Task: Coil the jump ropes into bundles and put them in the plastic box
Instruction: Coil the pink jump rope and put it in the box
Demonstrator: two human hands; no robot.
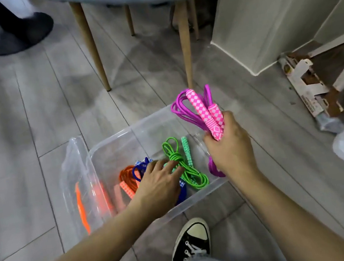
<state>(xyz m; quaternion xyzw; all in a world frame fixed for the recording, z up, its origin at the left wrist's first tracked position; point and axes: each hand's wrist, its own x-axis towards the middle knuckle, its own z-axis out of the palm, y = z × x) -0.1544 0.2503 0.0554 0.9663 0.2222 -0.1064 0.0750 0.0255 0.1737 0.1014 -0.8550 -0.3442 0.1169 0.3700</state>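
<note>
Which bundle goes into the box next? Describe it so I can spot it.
Find the clear plastic box on the grey floor. Above its right edge, the right hand grips the purple rope. It alone is outside the box and has pink checked handles.

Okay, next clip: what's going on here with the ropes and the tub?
A person is packing coiled jump ropes into a clear plastic box on the floor. The right hand holds a bundled purple rope with pink checked handles, raised over the box's right end and not yet put in. The left hand is reaching inside, fingers resting on the green rope. An orange rope and a blue rope already lie bundled in the box too.
</note>
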